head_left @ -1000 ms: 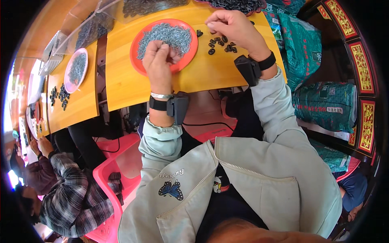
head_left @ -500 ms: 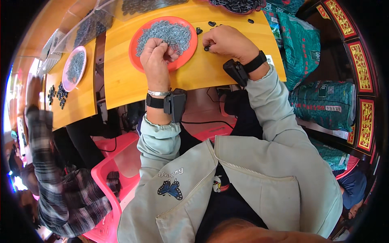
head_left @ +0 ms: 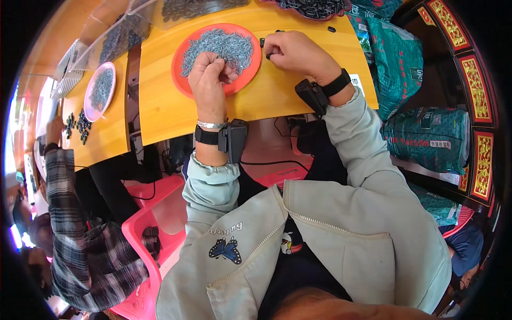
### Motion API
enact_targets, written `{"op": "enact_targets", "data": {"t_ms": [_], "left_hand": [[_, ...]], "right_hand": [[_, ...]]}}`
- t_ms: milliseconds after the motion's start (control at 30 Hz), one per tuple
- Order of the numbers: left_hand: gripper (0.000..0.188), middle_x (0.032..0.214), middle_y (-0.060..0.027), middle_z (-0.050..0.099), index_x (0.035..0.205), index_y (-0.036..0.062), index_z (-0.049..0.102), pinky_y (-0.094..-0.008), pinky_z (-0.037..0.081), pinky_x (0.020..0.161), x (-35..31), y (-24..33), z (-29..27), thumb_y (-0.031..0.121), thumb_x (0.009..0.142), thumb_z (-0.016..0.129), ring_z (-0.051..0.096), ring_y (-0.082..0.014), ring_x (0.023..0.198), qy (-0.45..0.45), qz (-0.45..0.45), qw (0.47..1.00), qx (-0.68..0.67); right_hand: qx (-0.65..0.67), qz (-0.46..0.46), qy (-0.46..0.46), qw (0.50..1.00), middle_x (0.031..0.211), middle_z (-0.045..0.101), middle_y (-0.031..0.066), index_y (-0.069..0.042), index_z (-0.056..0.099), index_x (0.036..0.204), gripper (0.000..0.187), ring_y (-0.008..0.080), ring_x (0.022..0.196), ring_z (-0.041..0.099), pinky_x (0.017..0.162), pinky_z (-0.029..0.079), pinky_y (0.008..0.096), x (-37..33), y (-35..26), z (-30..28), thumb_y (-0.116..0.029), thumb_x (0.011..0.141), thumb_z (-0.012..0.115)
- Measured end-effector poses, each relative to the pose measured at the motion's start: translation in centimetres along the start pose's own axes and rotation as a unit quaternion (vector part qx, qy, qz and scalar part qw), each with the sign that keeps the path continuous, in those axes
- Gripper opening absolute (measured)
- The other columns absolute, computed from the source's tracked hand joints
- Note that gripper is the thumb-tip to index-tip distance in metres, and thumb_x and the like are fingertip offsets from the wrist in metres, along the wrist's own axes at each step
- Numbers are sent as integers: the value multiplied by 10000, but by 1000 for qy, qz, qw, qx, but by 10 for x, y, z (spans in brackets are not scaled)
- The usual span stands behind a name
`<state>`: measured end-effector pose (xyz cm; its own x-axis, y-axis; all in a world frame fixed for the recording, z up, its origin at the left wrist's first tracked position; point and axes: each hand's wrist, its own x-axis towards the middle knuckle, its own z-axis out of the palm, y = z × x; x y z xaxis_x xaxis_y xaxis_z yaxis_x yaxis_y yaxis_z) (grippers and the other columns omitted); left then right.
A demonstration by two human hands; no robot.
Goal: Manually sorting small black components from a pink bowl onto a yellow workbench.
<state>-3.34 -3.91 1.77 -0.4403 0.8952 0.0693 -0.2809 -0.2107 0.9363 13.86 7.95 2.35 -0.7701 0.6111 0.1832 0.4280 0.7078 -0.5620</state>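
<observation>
My left hand (head_left: 209, 74) is over the near part of a red plate (head_left: 177, 66) heaped with small silvery screws (head_left: 226, 47). Its thumb and fingers are pinched together; what lies between them is too small to make out. To the right of the plate, my right hand (head_left: 298, 53) is bent low over the yellow table (head_left: 256, 106). A small black part (head_left: 269, 56) shows at its curled fingertips. Another black piece (head_left: 262, 42) lies between the plate and this hand, and one more black part (head_left: 332, 29) rests farther right.
A red bowl of black parts (head_left: 314, 9) and a clear bin (head_left: 197, 10) stand at the far side. Green bags (head_left: 394, 53) flank the table's right. On the left table are a pink plate of screws (head_left: 101, 90) and black parts (head_left: 82, 125), beside a person in a plaid sleeve (head_left: 64, 186).
My right hand has shifted slightly left and covers black pieces seen before beyond it. The left hand stays pinched over the plate. The neighbouring person's arm has drawn back.
</observation>
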Motion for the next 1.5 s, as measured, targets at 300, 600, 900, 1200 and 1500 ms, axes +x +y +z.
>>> {"op": "enact_targets", "data": {"t_ms": [300, 600, 900, 1200, 1500], "left_hand": [[88, 698, -71, 575, 821, 14, 508, -226, 440, 554, -5, -6, 11, 79, 845, 455, 559, -138, 583, -76, -20, 997, -29], [84, 718, -101, 587, 850, 0, 501, -258, 488, 604, -7, -11, 19, 45, 844, 429, 597, -175, 623, -92, -65, 988, -104], [96, 776, -132, 603, 861, -1, 488, -282, 509, 633, -8, -13, 17, 37, 844, 402, 617, -212, 679, -80, -5, 984, -159], [91, 778, -145, 609, 856, -1, 480, -286, 512, 638, -8, -13, 18, 44, 849, 401, 613, -217, 671, -92, -3, 980, -179], [108, 741, -120, 596, 862, -6, 496, -268, 475, 626, -12, -9, 20, 66, 855, 417, 577, -174, 653, -86, 16, 993, -85]], "right_hand": [[331, -20, -98, 938, 895, 611, 0, -2, 608, 1012, 182, 64, 828, 560, 745, 452, 204, -4, -25, -9, -21, 834, 575], [438, -21, -25, 899, 915, 607, 8, -7, 585, 1045, 219, 70, 850, 570, 765, 463, 210, 3, -23, 7, -27, 827, 593], [484, -12, 32, 875, 891, 617, 21, 16, 597, 1049, 244, 75, 813, 580, 738, 475, 205, 2, -39, 17, -12, 807, 610], [492, 0, 35, 870, 844, 613, 15, 25, 611, 1043, 229, 71, 762, 574, 692, 469, 195, 2, -37, 16, -32, 821, 606], [721, 56, -85, 685, 842, 581, 28, 21, 543, 1148, 274, 97, 716, 560, 688, 482, 226, 4, -17, 17, -70, 890, 537]]}}
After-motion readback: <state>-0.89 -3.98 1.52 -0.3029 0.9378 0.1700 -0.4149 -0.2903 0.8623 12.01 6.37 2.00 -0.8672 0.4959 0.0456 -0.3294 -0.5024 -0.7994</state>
